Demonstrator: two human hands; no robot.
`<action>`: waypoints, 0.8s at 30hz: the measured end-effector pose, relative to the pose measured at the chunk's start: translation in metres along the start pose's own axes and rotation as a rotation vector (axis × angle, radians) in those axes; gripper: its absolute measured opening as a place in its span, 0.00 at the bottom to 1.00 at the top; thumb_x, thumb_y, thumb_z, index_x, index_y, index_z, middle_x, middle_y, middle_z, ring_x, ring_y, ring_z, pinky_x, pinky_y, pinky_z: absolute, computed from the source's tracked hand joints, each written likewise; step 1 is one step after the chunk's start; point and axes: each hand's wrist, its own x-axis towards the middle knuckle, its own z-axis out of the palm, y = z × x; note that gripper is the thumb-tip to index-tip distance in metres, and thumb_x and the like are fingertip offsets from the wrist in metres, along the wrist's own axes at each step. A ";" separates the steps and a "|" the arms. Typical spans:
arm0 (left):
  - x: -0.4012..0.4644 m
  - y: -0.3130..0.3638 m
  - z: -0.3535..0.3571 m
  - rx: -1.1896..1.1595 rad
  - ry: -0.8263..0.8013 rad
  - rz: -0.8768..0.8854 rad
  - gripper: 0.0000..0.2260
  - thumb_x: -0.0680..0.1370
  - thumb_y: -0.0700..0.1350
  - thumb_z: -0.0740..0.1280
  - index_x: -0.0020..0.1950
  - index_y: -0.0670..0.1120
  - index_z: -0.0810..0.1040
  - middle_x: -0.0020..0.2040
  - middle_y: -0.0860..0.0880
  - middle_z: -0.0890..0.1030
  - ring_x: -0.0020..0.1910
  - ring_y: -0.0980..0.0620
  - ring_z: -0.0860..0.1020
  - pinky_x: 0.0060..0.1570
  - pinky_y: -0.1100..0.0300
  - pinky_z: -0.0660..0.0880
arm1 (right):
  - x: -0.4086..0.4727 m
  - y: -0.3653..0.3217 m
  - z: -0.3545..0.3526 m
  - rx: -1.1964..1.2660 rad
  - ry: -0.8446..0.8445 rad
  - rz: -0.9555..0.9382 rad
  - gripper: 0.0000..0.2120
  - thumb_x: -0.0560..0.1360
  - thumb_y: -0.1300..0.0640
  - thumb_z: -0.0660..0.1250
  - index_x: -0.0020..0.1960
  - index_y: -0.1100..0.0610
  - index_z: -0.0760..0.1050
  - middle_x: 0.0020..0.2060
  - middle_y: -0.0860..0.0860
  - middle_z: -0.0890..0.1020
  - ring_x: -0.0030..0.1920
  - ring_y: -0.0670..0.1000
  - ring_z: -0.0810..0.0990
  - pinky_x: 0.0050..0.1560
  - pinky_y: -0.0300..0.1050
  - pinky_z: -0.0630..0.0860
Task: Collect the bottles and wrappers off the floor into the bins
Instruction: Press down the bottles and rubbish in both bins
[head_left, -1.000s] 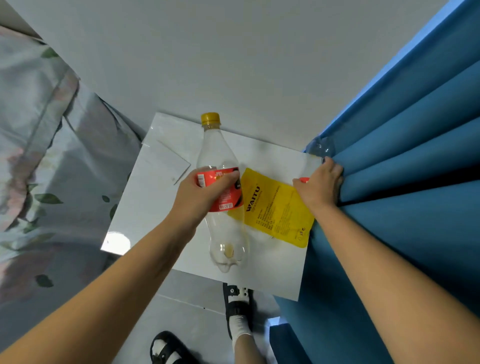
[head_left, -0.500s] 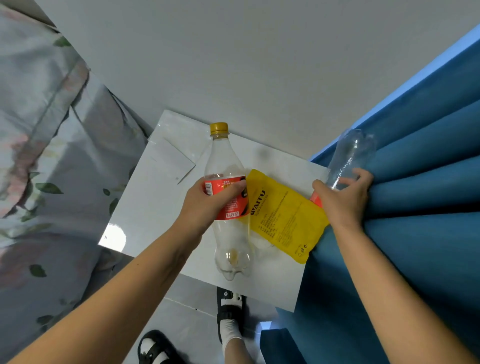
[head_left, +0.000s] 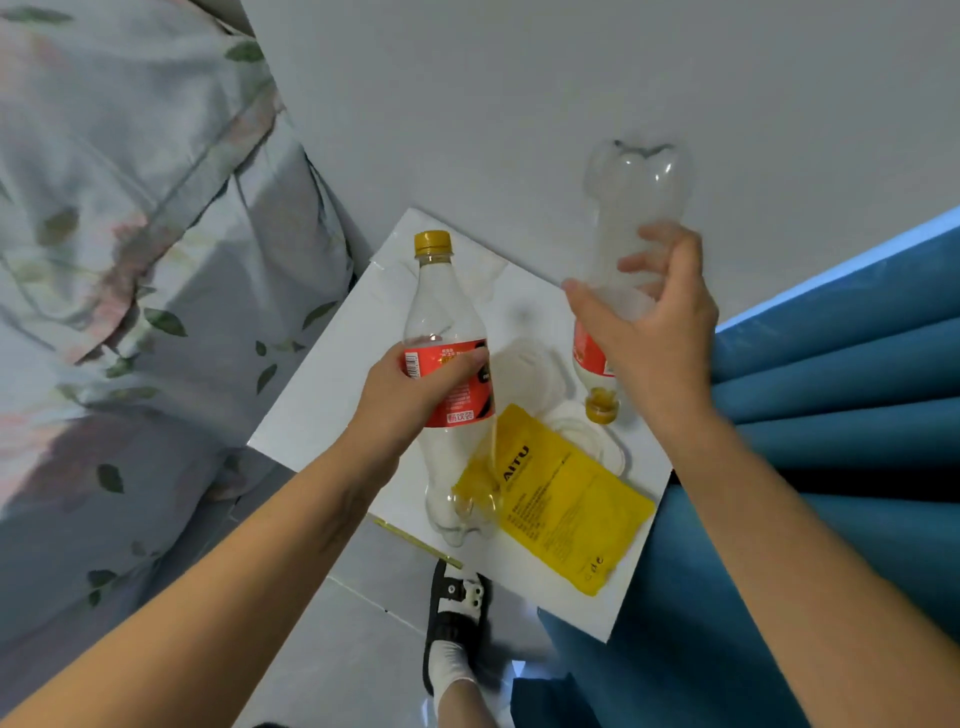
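My left hand (head_left: 415, 397) grips an empty clear bottle (head_left: 444, 322) round its red label; the yellow cap points away from me and its base reaches toward my feet. My right hand (head_left: 652, 332) grips a second clear bottle (head_left: 636, 202), turned over so that its base points up and its yellow cap hangs down. Both bottles are held above a white tabletop (head_left: 322, 410). A yellow wrapper (head_left: 566, 506) lies flat on that top, partly under the first bottle's base.
A blue curtain (head_left: 831, 415) hangs at the right, against the table's edge. Floral bedding (head_left: 130, 260) fills the left. Behind the table is a plain grey wall. My sandalled foot (head_left: 457, 618) stands on the tiled floor below the table.
My right hand has drawn the second bottle out from behind the curtain and lifted it up and left, upside down. The left hand still holds the first bottle in much the same place.
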 end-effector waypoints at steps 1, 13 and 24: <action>-0.001 -0.001 -0.008 -0.011 0.022 0.000 0.23 0.69 0.51 0.75 0.61 0.48 0.74 0.51 0.49 0.82 0.47 0.53 0.82 0.41 0.64 0.77 | 0.001 -0.009 0.009 -0.015 -0.043 -0.017 0.30 0.66 0.42 0.74 0.63 0.48 0.66 0.51 0.46 0.77 0.51 0.46 0.76 0.51 0.43 0.77; -0.086 -0.058 -0.222 -0.220 0.386 0.054 0.16 0.68 0.49 0.77 0.53 0.52 0.77 0.44 0.54 0.83 0.37 0.61 0.82 0.34 0.70 0.76 | -0.105 -0.147 0.171 -0.084 -0.421 -0.279 0.29 0.65 0.38 0.73 0.62 0.46 0.67 0.47 0.44 0.77 0.49 0.46 0.77 0.47 0.39 0.75; -0.329 -0.274 -0.482 -0.489 0.901 -0.056 0.16 0.68 0.45 0.77 0.52 0.52 0.77 0.46 0.52 0.82 0.41 0.58 0.81 0.41 0.65 0.76 | -0.438 -0.291 0.367 -0.100 -1.027 -0.586 0.28 0.66 0.41 0.73 0.61 0.47 0.68 0.45 0.44 0.77 0.48 0.48 0.77 0.50 0.45 0.74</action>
